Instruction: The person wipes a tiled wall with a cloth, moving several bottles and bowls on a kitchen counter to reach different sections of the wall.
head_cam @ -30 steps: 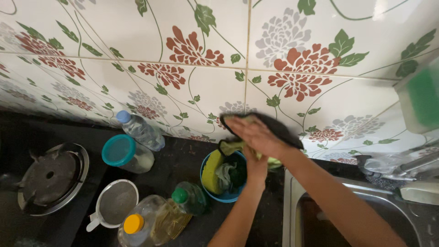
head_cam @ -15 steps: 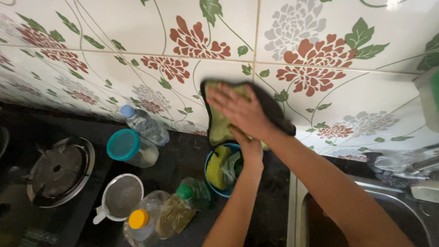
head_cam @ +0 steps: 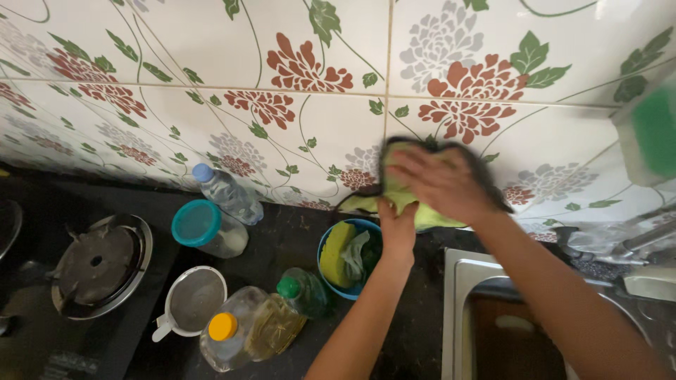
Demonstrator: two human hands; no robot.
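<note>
- Yellow-green cleaning cloth w/ dark edge (head_cam: 415,204): pressed on flowered wall tiles (head_cam: 282,84), mostly hidden under hands.
- Right hand (head_cam: 440,183) spread flat on cloth, blurred; left hand (head_cam: 398,229) pinches its lower edge.
- Blue round bowl (head_cam: 348,257) below on black counter (head_cam: 296,232), clear plastic bottles (head_cam: 253,327) left.
- Steel sink (head_cam: 458,309) cut off at right.

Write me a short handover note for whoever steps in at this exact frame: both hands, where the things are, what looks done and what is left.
Right hand: spread flat on the cloth, pressing it against the flowered wall tiles.
Left hand: just under the cloth, its grip on the lower edge.
Below them: blue bowl holding a yellow sponge, on the dark counter beside the sink. Bottles, a strainer and a stove burner sit to the left.
Done: cannot tell from the tiles how much has been wiped.
Left: tiles to either side of the cloth look untouched by it at this moment.
</note>
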